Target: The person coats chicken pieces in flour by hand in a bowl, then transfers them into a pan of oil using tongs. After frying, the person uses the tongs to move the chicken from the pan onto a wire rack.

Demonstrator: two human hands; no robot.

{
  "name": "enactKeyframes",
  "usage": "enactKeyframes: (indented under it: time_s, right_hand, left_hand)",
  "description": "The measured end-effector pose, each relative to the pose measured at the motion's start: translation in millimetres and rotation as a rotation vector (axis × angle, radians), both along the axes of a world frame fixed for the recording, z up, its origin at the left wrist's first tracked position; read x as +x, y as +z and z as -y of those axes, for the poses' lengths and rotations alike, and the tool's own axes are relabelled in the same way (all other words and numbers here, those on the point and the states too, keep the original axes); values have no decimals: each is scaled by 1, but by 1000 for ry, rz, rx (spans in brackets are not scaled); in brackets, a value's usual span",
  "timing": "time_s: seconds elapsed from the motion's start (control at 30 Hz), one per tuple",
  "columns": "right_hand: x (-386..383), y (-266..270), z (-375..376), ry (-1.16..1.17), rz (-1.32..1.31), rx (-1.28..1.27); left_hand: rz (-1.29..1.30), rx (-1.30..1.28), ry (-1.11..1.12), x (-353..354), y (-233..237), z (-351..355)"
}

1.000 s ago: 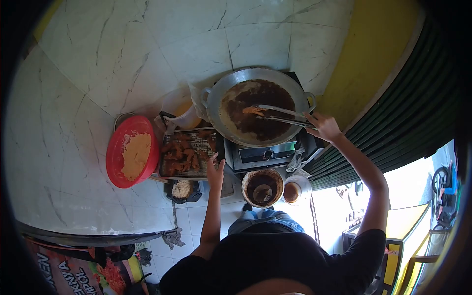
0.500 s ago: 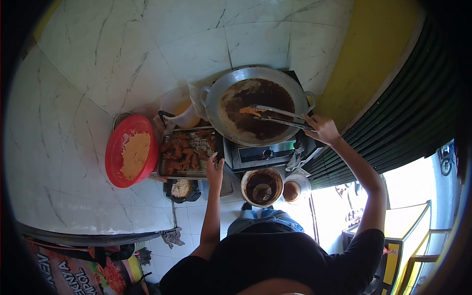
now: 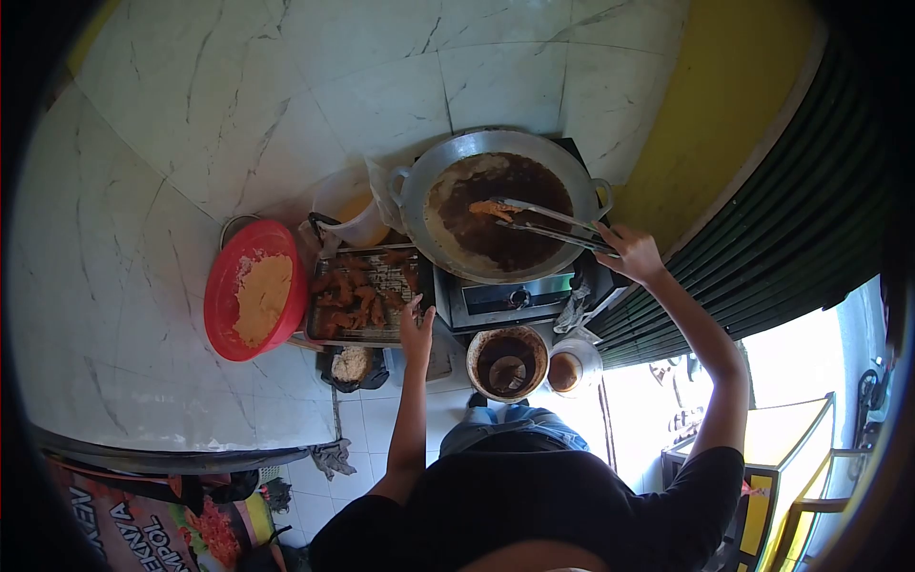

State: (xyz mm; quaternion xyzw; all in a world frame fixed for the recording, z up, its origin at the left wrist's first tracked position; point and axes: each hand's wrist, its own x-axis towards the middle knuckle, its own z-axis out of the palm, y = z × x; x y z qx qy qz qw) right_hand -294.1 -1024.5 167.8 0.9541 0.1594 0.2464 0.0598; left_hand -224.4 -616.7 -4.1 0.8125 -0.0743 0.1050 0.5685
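My right hand (image 3: 633,254) is closed around the handle end of metal tongs (image 3: 553,216). Between the tongs' tips is a piece of fried food in orange-brown batter (image 3: 490,209), over the dark oil in a wide metal wok (image 3: 456,153). My left hand (image 3: 416,334) rests at the near right corner of a metal tray (image 3: 372,337), its fingers apart. On the rack in that tray lie several browned fried pieces (image 3: 351,296).
The wok sits on a stove (image 3: 505,295). A red basin (image 3: 221,305) of pale flour stands left of the tray, with a clear container (image 3: 357,217) behind it. Near my body are a brown-stained pot (image 3: 474,367), a small tub (image 3: 586,359) and a black-lined container (image 3: 362,379).
The tongs and the fried piece have shifted slightly, and my right hand has moved a little right and down. My left hand stays at the tray corner.
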Motion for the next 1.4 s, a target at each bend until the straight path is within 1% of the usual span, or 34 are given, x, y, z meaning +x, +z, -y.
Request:
enactKeyframes:
  time_s: [0.27, 0.47, 0.57, 0.67, 0.77, 0.87, 0.97, 1.03, 1.07, 1.17, 1.27, 1.37, 1.4]
  right_hand:
    - [-2, -3, 5, -8, 7, 24]
    - [-3, -1, 4, -31, -23, 22]
    - [-3, 0, 2, -12, 8, 45]
    - [-2, -3, 6, -14, -8, 18]
    - [-3, -3, 5, -33, 0, 27]
    - [-3, -1, 4, -28, -2, 25]
    - [-3, -1, 4, -43, -5, 26]
    - [-3, -2, 5, -40, -4, 18]
    - [-3, -2, 6, -38, -4, 14]
    - [-4, -3, 4, -45, 16, 18]
    - [-3, -4, 5, -27, 1, 26]
    - [-4, -4, 6, -34, 1, 25]
    - [-4, -4, 5, -34, -1, 30]
  left_hand:
    - [-13, -37, -13, 3, -7, -1]
    - [-26, -20, -13, 2, -2, -1]
    - [-44, -39, -8, 3, -7, -1]
    - [-2, -15, -7, 4, -9, -1]
    - [23, 12, 3, 1, 0, 2]
    - [-27, 23, 21, -3, 13, 5]
    - [-38, 48, 30, -8, 34, 10]
    - [-14, 72, 32, -9, 38, 12]
    - [-2, 83, 34, -9, 39, 12]
    - [9, -34, 15, -6, 30, 12]
    - [13, 31, 16, -5, 29, 10]
    - [-6, 11, 14, -5, 24, 8]
    - [-11, 91, 39, -6, 25, 8]
